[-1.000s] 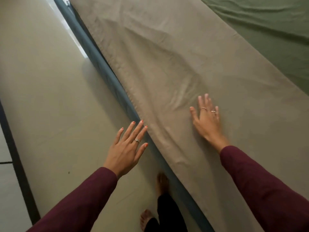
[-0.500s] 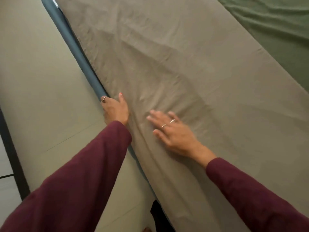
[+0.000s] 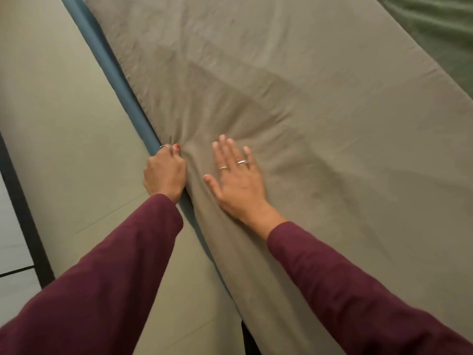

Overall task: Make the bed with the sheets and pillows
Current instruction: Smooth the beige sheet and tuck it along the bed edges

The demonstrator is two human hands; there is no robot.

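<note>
A tan sheet covers the bed and hangs over its near edge. Below that edge runs the blue side of the mattress. My left hand grips the sheet's edge at the mattress side, fingers curled, and the cloth bunches into creases around it. My right hand lies flat on top of the sheet just to the right, fingers straight and spread. A green cover lies at the top right corner, beyond the tan sheet. No pillow is in view.
The beige floor lies to the left of the bed, with a dark strip along its far left. My dark red sleeves fill the lower part of the view.
My left hand went from open above the floor to gripping the sheet at the mattress edge. My right hand slid left across the sheet to lie beside it, and fresh creases gathered there.
</note>
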